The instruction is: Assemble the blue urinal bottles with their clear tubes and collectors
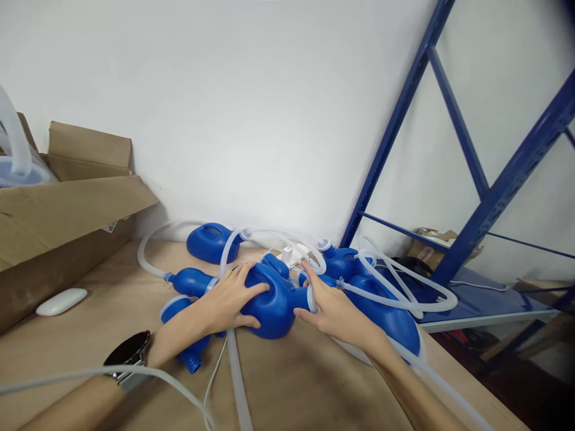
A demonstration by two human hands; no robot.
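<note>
Nearest: a loose clear tube (135, 372) crosses the brown table (291, 383) in front of the watch (130, 350) on the left wrist.

Left hand (229, 299): fingers spread and curled over the body of the blue bottle (274, 311), pressing it down.

Right hand (335, 308): closed round the bottle's neck, where a translucent collar or tube end sits. Whether it is fully seated I cannot tell; the fingers cover it.

Bottle lies on its side mid-table. Long axis runs left to right across the view, neck to the right, handle up and away from the person.

Progress, judged: the fitting at the neck looks in hand, not finished. Behind and beside it, other blue bottles (211, 242) already carry coiled tubing (404, 281), so part of the batch appears done.

Far left: cardboard box (67, 209). Far right: blue rack (494, 191).
</note>
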